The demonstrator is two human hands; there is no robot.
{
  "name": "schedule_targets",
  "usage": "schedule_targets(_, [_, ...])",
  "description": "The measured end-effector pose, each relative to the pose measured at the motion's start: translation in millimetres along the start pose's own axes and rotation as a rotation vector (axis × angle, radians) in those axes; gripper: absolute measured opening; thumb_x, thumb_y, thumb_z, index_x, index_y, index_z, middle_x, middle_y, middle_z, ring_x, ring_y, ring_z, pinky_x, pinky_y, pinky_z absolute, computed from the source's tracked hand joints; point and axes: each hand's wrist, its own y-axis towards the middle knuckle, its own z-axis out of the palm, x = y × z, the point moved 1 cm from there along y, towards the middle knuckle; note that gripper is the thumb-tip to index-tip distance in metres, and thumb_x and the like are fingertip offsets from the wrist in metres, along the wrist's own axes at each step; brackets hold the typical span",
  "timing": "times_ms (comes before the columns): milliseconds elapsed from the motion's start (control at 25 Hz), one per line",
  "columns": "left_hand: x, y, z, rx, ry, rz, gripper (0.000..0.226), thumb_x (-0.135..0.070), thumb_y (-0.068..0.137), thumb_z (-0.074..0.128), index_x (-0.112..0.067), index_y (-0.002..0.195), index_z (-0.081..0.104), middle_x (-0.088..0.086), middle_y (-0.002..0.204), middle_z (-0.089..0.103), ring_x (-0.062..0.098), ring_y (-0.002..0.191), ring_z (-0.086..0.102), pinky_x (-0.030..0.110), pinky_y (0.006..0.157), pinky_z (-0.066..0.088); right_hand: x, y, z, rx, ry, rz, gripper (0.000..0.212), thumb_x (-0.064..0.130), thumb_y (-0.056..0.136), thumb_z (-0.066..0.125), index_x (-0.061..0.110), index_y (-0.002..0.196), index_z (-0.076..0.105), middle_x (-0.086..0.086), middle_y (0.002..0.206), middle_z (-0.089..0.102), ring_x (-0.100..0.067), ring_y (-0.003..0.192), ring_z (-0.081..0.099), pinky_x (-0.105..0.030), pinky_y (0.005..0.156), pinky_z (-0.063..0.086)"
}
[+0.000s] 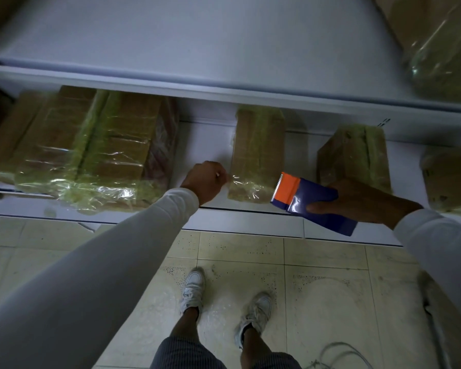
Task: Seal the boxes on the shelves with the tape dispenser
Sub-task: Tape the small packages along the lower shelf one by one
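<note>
head view: tape dispenser toothed end points up-left.

No legible text or labels anywhere.

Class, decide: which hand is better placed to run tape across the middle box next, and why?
Right. The right hand already grips the tape dispenser at the middle box; the left hand pinches the tape end.

White shelf — tape-wrapped cardboard boxes lie on it, spaced apart.
</note>
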Motion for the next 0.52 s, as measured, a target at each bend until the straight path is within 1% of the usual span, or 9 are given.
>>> schedule_targets(40, [0.2,3.3,-0.7,-0.02,0.039,-0.011,0.033,-0.033,0.089,0.063,-0.01,0.112,0.063,0.012,0.099,0.07,0.029,0.095,0.065,0.034,0.083,0.05,0.0,0.8,-0.6,0.002,-0.003,0.008,0.043,0.057,0.066,0.07,0.02,0.087,0.066,-0.006,0.077,0.069,-0.025,0.071,0.065,-0.031,0.064,0.048])
schedule_targets(120, [4.7,6.2,-8.4,-0.025,0.025,-0.086,0.07,-0.039,0.085,0.068,-0.007,0.14,0.038,0.019,0.115,0.064,0.036,0.107,0.06,0.039,0.093,0.046,-0.7,2.0,-1.5,0.008,-0.002,0.018,0.045,0.056,0.067,0.07,0.018,0.09,0.065,-0.007,0.079,0.069,-0.026,0.071,0.065,-0.029,0.062,0.047])
schedule_targets(160, [7.9,5.8,-11.2,-0.028,0.02,-0.079,0.078,-0.039,0.085,0.068,-0.009,0.145,0.029,0.02,0.116,0.063,0.037,0.108,0.059,0.04,0.096,0.046,-2.1,3.2,-1.2,0.01,0.009,0.023,0.044,0.054,0.069,0.072,0.016,0.091,0.066,-0.009,0.08,0.07,-0.026,0.072,0.065,-0.029,0.062,0.046])
schedule_targets(200, [8.3,2.9,-12.0,-0.041,0.05,-0.007,0.074,-0.039,0.087,0.065,-0.011,0.146,0.029,0.019,0.11,0.066,0.036,0.104,0.061,0.041,0.095,0.047,-1.2,2.3,-0.6,0.015,0.024,0.022,0.038,0.048,0.074,0.073,0.015,0.091,0.066,-0.01,0.081,0.07,-0.026,0.071,0.065,-0.028,0.062,0.046])
schedule_targets(280, [3.6,-6.1,-7.3,-0.043,0.145,0.257,0.058,-0.041,0.094,0.054,-0.018,0.144,0.036,0.014,0.096,0.069,0.034,0.092,0.065,0.041,0.087,0.05,1.0,0.6,0.0,0.018,0.045,0.016,0.026,0.04,0.08,0.073,0.016,0.087,0.067,-0.007,0.075,0.069,-0.022,0.068,0.064,-0.026,0.061,0.044])
schedule_targets(320, [-1.4,-9.4,-3.8,-0.018,0.183,0.37,0.055,-0.042,0.096,0.049,-0.021,0.145,0.036,0.013,0.097,0.069,0.033,0.089,0.065,0.04,0.085,0.051,0.7,0.7,0.0,0.021,0.048,0.016,0.024,0.04,0.08,0.073,0.017,0.083,0.067,-0.004,0.071,0.068,-0.021,0.065,0.063,-0.026,0.06,0.043])
schedule_targets(360, [-5.7,-10.0,-1.7,0.018,0.223,0.437,0.054,-0.043,0.097,0.045,-0.023,0.146,0.034,0.014,0.101,0.068,0.032,0.089,0.065,0.04,0.085,0.052,0.6,0.8,0.1,0.024,0.047,0.017,0.025,0.041,0.079,0.074,0.017,0.08,0.067,-0.002,0.067,0.067,-0.019,0.063,0.062,-0.026,0.06,0.042])
schedule_targets(440, [-11.7,-4.8,-1.9,0.064,0.291,0.456,0.053,-0.041,0.098,0.042,-0.023,0.147,0.031,0.016,0.108,0.067,0.035,0.093,0.064,0.041,0.088,0.05,2.2,1.0,-0.6,0.023,0.045,0.025,0.026,0.043,0.079,0.073,0.018,0.081,0.067,-0.001,0.068,0.067,-0.019,0.064,0.061,-0.026,0.061,0.042])
schedule_targets(520, [-10.7,2.5,-2.1,0.087,0.349,0.458,0.055,-0.04,0.098,0.043,-0.021,0.148,0.029,0.018,0.11,0.066,0.036,0.096,0.063,0.043,0.09,0.049,2.4,2.7,-1.1,0.022,0.044,0.027,0.033,0.047,0.076,0.073,0.016,0.087,0.068,-0.006,0.076,0.069,-0.021,0.068,0.063,-0.027,0.062,0.044])
